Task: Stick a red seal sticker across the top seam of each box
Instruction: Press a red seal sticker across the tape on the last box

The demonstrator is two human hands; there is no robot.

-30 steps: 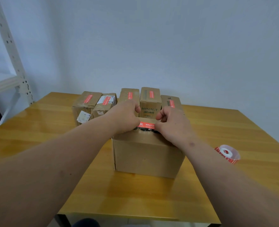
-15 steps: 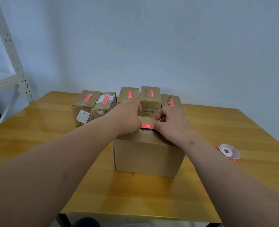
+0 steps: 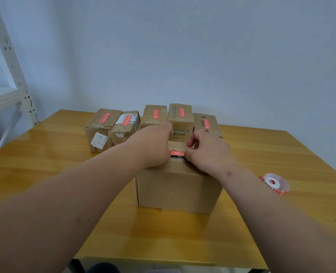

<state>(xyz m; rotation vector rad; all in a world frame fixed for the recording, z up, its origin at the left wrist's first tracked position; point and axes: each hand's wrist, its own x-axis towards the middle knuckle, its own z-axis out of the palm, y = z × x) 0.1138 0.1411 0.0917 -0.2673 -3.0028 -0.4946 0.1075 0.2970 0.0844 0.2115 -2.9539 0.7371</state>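
— On top of the near box (image 3: 178, 186), between both fists: is that the red sticker (image 3: 178, 153)?

— Yes, its long axis runs left to right. The left hand (image 3: 153, 146) and right hand (image 3: 206, 152) curl at either end, equally near; I can't tell if either truly pinches it.

— Count?

— Five sealed boxes (image 3: 180, 115) behind, one in front, one sticker roll (image 3: 274, 184) on the table (image 3: 45, 154).

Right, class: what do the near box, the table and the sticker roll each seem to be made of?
Near box: matt brown cardboard, judging by its folded edges. Table: wood or wood veneer, glossy varnish, shown by grain lines and reflections. Sticker roll: probably shiny red paper or film labels on a pale backing strip.
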